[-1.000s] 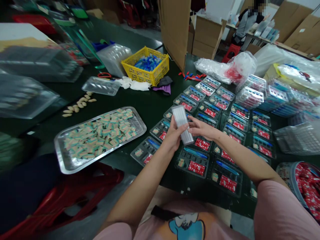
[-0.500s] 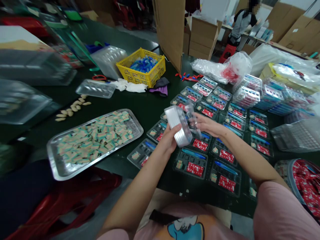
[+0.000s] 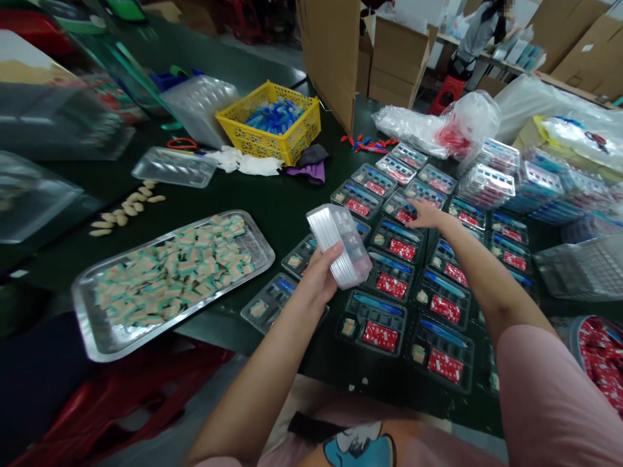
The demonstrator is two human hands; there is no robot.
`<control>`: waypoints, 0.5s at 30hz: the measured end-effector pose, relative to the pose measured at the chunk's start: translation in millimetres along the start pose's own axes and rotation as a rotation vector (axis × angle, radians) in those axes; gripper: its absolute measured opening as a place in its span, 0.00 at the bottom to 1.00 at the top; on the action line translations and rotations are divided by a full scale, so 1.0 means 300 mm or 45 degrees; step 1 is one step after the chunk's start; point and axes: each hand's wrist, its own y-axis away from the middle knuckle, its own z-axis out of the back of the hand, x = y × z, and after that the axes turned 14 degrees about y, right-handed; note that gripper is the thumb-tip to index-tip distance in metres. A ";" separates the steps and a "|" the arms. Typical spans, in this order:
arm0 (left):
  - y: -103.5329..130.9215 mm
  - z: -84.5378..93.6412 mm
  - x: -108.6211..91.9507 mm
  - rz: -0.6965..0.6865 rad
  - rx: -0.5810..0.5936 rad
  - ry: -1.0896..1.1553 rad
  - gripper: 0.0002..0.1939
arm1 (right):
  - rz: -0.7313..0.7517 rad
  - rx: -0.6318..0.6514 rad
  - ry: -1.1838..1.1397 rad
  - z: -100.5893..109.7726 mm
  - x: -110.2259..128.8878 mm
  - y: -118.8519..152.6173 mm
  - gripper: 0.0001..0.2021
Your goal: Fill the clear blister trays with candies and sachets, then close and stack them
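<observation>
My left hand [image 3: 322,275] grips a stack of clear plastic covers [image 3: 341,246], nested together and tilted above the table. My right hand [image 3: 426,214] reaches forward over the rows, its fingers spread and touching a filled blister tray [image 3: 403,209]; whether a loose cover lies under them is hard to make out. Each nearby tray, such as the front one [image 3: 372,323], has a blue pen, a red patterned packet and a small beige-and-green piece. Left of the rows, a metal tray [image 3: 263,243] carries many of these beige-and-green pieces [image 3: 180,272].
A yellow basket [image 3: 272,144] of blue items stands at the back, beside a cardboard box [image 3: 396,61]. Stacked filled packs [image 3: 487,181] are at the right, above a tub [image 3: 577,337] of red packets. A person [image 3: 479,39] works in the background.
My right hand has left the stack, where it was handling a clear cover, and moved forward and right onto a tray. My left hand still holds the stack, slightly further left.
</observation>
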 end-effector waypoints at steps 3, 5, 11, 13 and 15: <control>-0.008 0.005 0.002 0.006 0.007 -0.011 0.39 | -0.029 0.050 0.038 -0.003 -0.002 -0.028 0.46; -0.013 0.009 0.005 0.006 0.001 -0.007 0.40 | -0.025 0.069 0.076 -0.003 -0.005 -0.040 0.45; -0.022 0.014 0.011 0.032 -0.010 0.034 0.42 | -0.056 0.046 0.140 -0.042 0.009 -0.034 0.40; -0.022 0.013 0.012 0.039 -0.003 0.035 0.41 | -0.076 0.020 0.132 -0.060 0.014 -0.024 0.38; -0.020 0.010 0.014 0.028 0.008 0.026 0.41 | -0.064 0.000 0.127 -0.070 0.013 -0.013 0.38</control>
